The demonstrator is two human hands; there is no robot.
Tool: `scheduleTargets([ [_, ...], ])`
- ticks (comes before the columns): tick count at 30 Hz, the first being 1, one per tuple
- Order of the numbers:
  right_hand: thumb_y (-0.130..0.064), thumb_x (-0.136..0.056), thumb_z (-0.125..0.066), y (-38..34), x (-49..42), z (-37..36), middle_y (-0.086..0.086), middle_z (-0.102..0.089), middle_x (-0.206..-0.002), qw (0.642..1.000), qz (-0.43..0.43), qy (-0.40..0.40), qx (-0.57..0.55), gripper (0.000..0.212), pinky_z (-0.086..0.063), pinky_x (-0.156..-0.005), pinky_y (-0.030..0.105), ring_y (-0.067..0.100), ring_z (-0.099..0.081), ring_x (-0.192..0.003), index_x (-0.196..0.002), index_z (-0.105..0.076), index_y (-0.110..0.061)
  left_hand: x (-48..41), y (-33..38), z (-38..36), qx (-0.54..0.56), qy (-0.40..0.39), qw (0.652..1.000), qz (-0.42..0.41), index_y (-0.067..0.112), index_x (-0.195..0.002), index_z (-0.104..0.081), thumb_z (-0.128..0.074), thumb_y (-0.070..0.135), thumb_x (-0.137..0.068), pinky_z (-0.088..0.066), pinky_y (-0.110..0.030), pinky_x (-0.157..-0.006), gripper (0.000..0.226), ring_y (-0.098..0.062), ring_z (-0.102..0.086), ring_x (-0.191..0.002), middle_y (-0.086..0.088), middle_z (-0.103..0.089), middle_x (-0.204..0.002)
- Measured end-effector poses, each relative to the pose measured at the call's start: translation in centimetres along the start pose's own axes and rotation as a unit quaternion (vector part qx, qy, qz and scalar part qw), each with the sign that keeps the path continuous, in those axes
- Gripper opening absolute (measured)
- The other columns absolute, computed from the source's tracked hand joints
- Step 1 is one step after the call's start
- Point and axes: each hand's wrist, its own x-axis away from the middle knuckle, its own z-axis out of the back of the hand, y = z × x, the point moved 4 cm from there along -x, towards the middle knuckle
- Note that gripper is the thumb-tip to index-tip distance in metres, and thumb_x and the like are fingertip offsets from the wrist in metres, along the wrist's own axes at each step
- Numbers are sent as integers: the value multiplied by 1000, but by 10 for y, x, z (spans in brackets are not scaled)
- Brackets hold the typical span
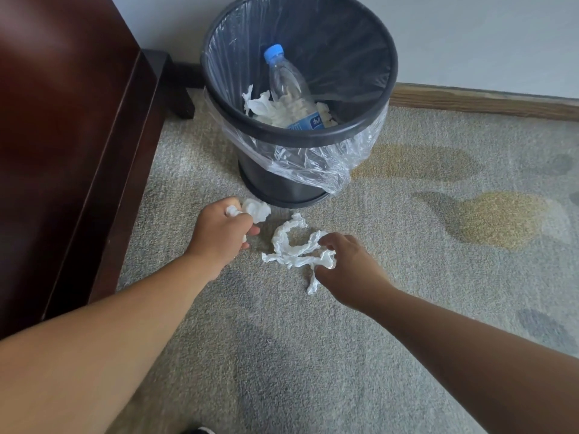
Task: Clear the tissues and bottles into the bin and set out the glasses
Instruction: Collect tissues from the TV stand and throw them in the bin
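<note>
Bin (300, 133) stands at 12 o'clock from both hands, nearer the left hand (219, 230), whose curled fingers (252, 229) grip a crumpled tissue ball (255, 209). The right hand (347, 264) pinches one end of a twisted tissue strip (286, 242), which runs over the carpet (313, 339) toward 10 o'clock.

dark wooden furniture (62, 136) | grey carpet (313, 355) (yellow patches) | skirting board (485, 101)

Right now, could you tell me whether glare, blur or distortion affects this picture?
Head view: soft even light; sheen on the bin liner; wide-angle bends the skirting board; left hand gripping the balled tissue, right hand pinching the long tissue, both sharp.
</note>
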Motion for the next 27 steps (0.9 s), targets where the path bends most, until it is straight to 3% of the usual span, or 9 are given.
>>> scheduleTargets([
  [2, -35, -83, -63, 1, -4, -5, -3, -48, -131, 1000, 0, -5, 13, 54, -49, -79, 32, 17, -56, -106, -133, -44, -28, -1, -4, 2, -8, 10, 1000, 4, 18, -53, -46, -49, 14, -65, -39, -27, -43, 13, -17, -56, -53, -6, -66, -64],
  [6, -40, -82, -65, 9, -13, -15, -2, -46, -130, 999, -18, -9, 49, 56, -52, -78, 35, 21, -57, -105, -133, -43, -29, 1, -10, 0, -27, 11, 1000, -5, 6, -67, -36, -51, 14, -68, -24, -32, -45, 17, -19, -33, -57, -8, -44, -64],
  [10, -42, -83, -65, 17, -17, -33, 1, -43, -130, 995, -11, -22, 99, 56, -53, -78, 34, 24, -54, -108, -133, -42, -31, 7, -8, -2, -43, 17, 999, -16, 20, -72, -46, -50, 12, -71, -29, -27, -42, 10, -15, -40, -53, -8, -51, -68],
  [13, -42, -85, -64, 17, -20, -44, 0, -40, -131, 992, 12, -27, 126, 51, -55, -78, 35, 24, -52, -110, -131, -45, -30, 11, -8, -3, -40, 18, 999, -21, 34, -84, -61, -48, 11, -72, -34, -21, -37, 29, -6, -44, -46, 2, -59, -64],
  [15, -34, -86, -66, 17, -20, -48, 0, -40, -126, 990, 22, -20, 139, 43, -57, -78, 36, 23, -51, -109, -125, -50, -29, 14, -9, -4, -34, 11, 999, -19, 31, -81, -66, -47, 14, -69, -31, -19, -37, 28, -6, -41, -45, 7, -57, -57],
  [19, -12, -89, -59, 22, -20, -51, 2, -45, -115, 990, 21, -20, 140, 31, -56, -78, 36, 20, -49, -103, -116, -56, -26, 16, -9, -5, -33, 4, 999, -10, 24, -71, -65, -45, 18, -64, -27, -20, -38, 22, -6, -37, -43, 8, -51, -50],
  [23, -11, -90, -53, 22, -17, -44, 3, -54, -103, 995, 16, -22, 100, 14, -54, -71, 33, 17, -55, -84, -102, -56, -19, 13, -5, -7, -24, 5, 1000, -10, 21, -68, -58, -46, 21, -66, -30, -23, -37, 13, -7, -40, -44, 2, -51, -56],
  [27, -15, -93, -49, 20, -16, -26, -1, -47, -94, 998, 19, 9, 62, 6, -54, -62, 33, 13, -54, -68, -93, -50, -21, 12, -1, -12, -14, 7, 1000, -13, 19, -66, -48, -49, 23, -73, -29, -29, -46, 8, -16, -38, -51, -1, -43, -55],
])
